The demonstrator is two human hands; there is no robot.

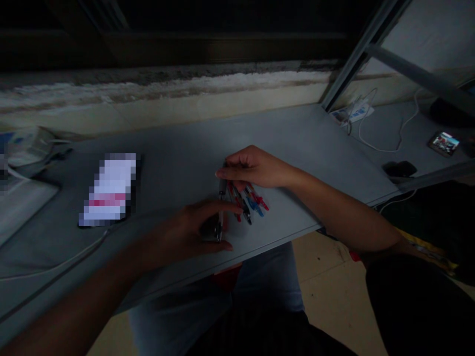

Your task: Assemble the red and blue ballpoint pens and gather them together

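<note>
A pen (221,217) with a clear barrel and dark ends is pinched at its upper end by the thumb and fingers of my right hand (247,168). My left hand (198,222) is around the lower part of this pen, thumb and forefinger spread apart; whether it touches the barrel I cannot tell. Just to the right, partly under my right hand, several pens lie side by side on the grey desk (289,133). Among them are a black pen (246,214), a blue pen (257,205) and a red pen (262,201).
A phone (109,190) with a lit, blurred screen lies at the left, a white cable (74,264) near it. Metal frame bars (404,66) stand at the right. Beyond them are a power strip (352,113) and a small lit screen (445,143). The scene is dim.
</note>
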